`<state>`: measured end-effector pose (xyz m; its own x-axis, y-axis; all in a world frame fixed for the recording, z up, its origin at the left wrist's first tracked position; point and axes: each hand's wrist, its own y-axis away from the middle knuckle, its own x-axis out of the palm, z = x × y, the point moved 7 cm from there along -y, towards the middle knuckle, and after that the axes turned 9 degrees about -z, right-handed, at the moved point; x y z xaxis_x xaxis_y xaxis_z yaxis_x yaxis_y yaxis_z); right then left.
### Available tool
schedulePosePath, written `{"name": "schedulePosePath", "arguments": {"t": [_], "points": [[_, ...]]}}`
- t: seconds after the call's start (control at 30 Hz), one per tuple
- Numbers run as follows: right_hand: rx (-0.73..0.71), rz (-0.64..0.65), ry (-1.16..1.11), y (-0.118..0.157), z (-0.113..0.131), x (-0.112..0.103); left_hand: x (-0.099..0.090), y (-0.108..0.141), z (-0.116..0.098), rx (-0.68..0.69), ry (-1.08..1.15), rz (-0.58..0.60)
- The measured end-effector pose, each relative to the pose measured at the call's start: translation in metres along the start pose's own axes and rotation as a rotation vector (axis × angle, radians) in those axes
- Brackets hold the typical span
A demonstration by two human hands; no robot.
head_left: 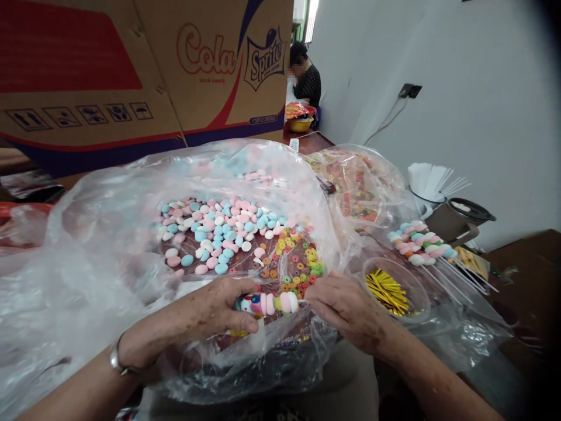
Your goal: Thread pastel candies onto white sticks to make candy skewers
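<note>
A marshmallow skewer (pixel 280 303) lies level between my hands, pink and white pieces with a bit of yellow-green among them. My left hand (pixel 210 310) is closed around its left end, where a colourful printed piece shows. At the other end, the fingers of my right hand (pixel 339 304) pinch the thin white stick that comes out of the last marshmallow. Just beyond are loose pink, blue and white marshmallows (pixel 223 228) in an open clear plastic bag (pixel 109 175). Coloured cereal rings (pixel 302 266) lie near my right hand.
A tub of gold twist ties (pixel 388 291) stands at right, with finished skewers (pixel 421 242) behind it. Farther back are a mug of white sticks (pixel 432 181) and a lidded dark jug (pixel 458 219). A large cardboard box (pixel 158 111) blocks the back left; a person (pixel 309 79) sits beyond.
</note>
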<state>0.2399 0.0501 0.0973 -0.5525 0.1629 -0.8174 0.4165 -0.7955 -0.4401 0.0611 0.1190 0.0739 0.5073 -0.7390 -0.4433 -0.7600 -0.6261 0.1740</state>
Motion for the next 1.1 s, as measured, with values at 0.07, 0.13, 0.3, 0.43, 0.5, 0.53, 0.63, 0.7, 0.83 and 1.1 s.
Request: {"name": "schedulePosePath", "arguments": {"t": [0.07, 0.13, 0.3, 0.43, 0.5, 0.53, 0.63, 0.7, 0.83, 1.1], "points": [[-0.118, -0.040, 0.031, -0.001, 0.006, -0.004, 0.004, 0.002, 0.004, -0.104, 0.128, 0.108], [-0.219, -0.073, 0.086, -0.001, 0.010, -0.007, 0.008, 0.007, 0.013, -0.253, 0.254, 0.199], [-0.326, -0.101, 0.198, -0.002, 0.016, -0.009, 0.017, 0.011, 0.028, -0.416, 0.417, 0.259], [-0.366, -0.114, 0.212, -0.003, 0.023, -0.010, 0.022, 0.006, 0.029, -0.400, 0.423, 0.238], [-0.377, -0.126, 0.217, -0.004, 0.026, -0.011, 0.023, 0.002, 0.028, -0.358, 0.375, 0.238], [-0.377, -0.135, 0.217, -0.004, 0.028, -0.013, 0.022, 0.000, 0.026, -0.324, 0.339, 0.233], [-0.340, -0.163, 0.202, -0.005, 0.032, -0.018, 0.015, -0.005, 0.020, -0.204, 0.214, 0.189], [-0.303, -0.166, 0.178, -0.006, 0.034, -0.020, 0.008, -0.007, 0.017, -0.142, 0.148, 0.129], [-0.260, -0.150, 0.136, -0.009, 0.035, -0.019, 0.002, -0.006, 0.014, -0.083, 0.071, 0.053], [-0.067, -0.003, 0.018, -0.007, 0.017, 0.017, 0.021, -0.007, 0.015, -0.027, 0.077, 0.187]]}}
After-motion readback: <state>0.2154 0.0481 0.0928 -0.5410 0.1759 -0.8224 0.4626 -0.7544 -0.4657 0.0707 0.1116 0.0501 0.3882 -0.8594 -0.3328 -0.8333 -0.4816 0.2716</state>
